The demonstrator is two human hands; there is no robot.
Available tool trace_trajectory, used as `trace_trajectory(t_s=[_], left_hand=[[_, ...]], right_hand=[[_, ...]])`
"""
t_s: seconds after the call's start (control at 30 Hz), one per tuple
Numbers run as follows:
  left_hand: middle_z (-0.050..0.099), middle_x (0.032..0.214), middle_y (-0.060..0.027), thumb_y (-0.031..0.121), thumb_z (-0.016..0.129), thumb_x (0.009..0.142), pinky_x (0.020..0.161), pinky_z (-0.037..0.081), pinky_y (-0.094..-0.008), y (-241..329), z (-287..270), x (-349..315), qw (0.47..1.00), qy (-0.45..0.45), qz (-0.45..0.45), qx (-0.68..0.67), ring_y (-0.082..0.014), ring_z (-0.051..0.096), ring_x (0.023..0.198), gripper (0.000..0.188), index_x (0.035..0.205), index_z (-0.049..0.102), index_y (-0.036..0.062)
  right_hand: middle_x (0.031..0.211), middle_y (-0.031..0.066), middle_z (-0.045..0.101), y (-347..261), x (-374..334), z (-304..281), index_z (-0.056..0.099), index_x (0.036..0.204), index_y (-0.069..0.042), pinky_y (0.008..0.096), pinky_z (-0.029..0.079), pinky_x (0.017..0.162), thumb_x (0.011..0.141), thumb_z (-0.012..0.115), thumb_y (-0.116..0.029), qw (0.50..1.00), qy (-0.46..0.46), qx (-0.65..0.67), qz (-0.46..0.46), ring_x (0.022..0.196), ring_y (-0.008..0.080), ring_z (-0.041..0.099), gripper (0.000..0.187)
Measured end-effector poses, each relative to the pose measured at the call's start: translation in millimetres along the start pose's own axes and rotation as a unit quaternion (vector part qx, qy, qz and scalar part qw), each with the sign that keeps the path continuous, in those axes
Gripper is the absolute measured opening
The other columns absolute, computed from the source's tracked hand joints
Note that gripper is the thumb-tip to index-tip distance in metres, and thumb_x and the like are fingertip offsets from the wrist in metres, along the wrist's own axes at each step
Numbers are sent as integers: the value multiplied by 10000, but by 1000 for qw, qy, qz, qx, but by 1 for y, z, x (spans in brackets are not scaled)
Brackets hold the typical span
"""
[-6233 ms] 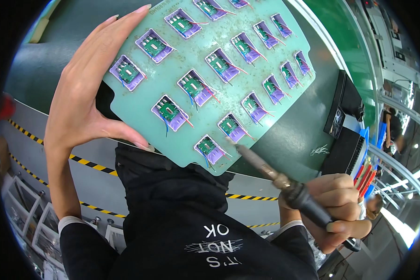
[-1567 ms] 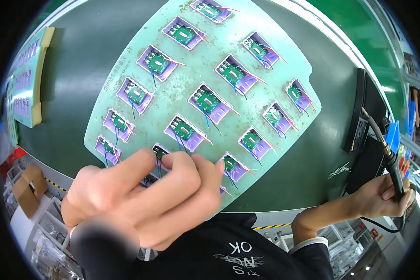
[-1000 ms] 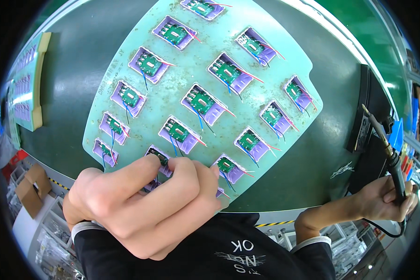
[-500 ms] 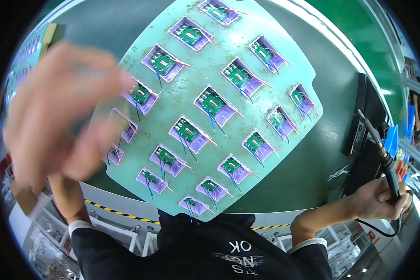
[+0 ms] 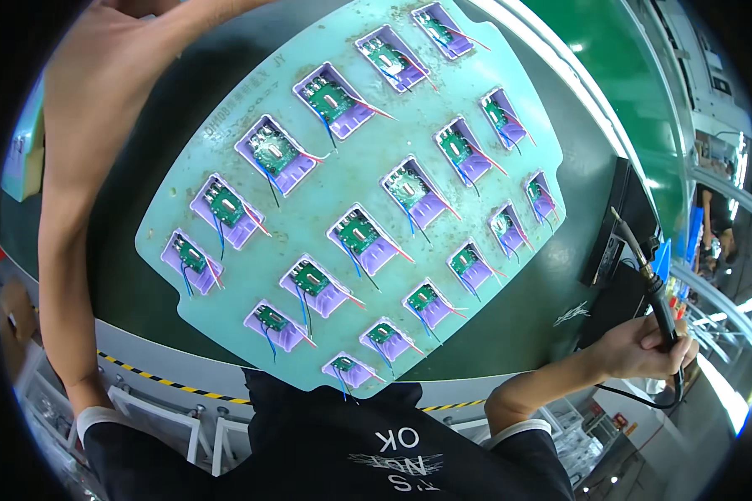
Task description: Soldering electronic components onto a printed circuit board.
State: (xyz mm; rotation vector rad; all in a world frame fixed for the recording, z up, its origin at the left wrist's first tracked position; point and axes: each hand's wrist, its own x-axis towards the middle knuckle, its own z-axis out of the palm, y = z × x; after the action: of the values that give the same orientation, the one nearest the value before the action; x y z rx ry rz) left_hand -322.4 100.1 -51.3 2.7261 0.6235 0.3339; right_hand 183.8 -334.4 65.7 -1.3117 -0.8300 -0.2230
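Note:
In my right hand (image 5: 647, 349), at the lower right, the fingers are wrapped round a soldering iron (image 5: 658, 301). Its metal tip points up and slightly left, away from the board. My left hand (image 5: 121, 54) reaches to the far left, its thumb stretched toward the right and its fingertips cut off by the upper edge. Between my arms lies a large pale-green board (image 5: 309, 209) with rows of cutouts. Purple housings (image 5: 376, 255) sit in these, each with a green circuit board (image 5: 358, 233) and loose red, blue and black wires.
Dark green matting covers the bench (image 5: 510, 338). Black boxes (image 5: 607, 221) stand at the right, with a small heap of pale wire bits (image 5: 571, 314) nearby. Another pale-green board (image 5: 27, 154) shows at the far left. The iron's black cable (image 5: 639, 401) loops below my right hand.
My left hand has swung away from over the board's left side to the far upper left, uncovering the housings there. The view has shifted; my right hand still holds the soldering iron.

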Motion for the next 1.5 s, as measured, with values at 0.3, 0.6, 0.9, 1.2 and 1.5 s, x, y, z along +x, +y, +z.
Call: trace_trajectory(t_s=[0.3,0.6,0.9,1.2,1.5], left_hand=[[610,1007,-99,60,558,866,765,454,-205,130,64,99,990,34,-39,-130,-140,597,889,216,1065,600,-11],[610,1015,-98,79,558,871,793,458,-204,213,63,129,970,28,-71,-231,-138,599,916,235,1087,600,-6],[580,1097,-119,135,513,904,864,448,-222,202,70,149,916,20,-15,-401,-153,574,1008,295,1164,576,9],[558,1085,-140,97,436,934,836,397,-230,207,69,165,955,-12,41,-292,-177,550,963,276,1112,572,-64],[560,1121,-139,76,438,938,857,369,-226,229,46,188,952,6,-12,-305,-168,532,1004,251,1076,572,-86]], right_hand=[[484,-28,238,13,-6,13,270,622,-139,195,236,444,845,451,-153,996,13,-85,-20,427,62,249,288],[482,-26,242,24,-4,5,256,633,-144,190,256,437,831,445,-126,999,-13,-36,16,426,58,239,274],[476,-25,252,36,-4,6,258,627,-135,186,250,424,832,443,-112,1000,-20,9,16,415,52,218,277],[479,-21,267,34,8,1,297,640,-130,196,247,430,826,443,-123,1000,-12,-3,7,416,59,237,236],[478,-21,230,24,31,-10,263,622,-135,216,225,456,794,462,-170,999,0,-32,-2,421,77,216,265]])
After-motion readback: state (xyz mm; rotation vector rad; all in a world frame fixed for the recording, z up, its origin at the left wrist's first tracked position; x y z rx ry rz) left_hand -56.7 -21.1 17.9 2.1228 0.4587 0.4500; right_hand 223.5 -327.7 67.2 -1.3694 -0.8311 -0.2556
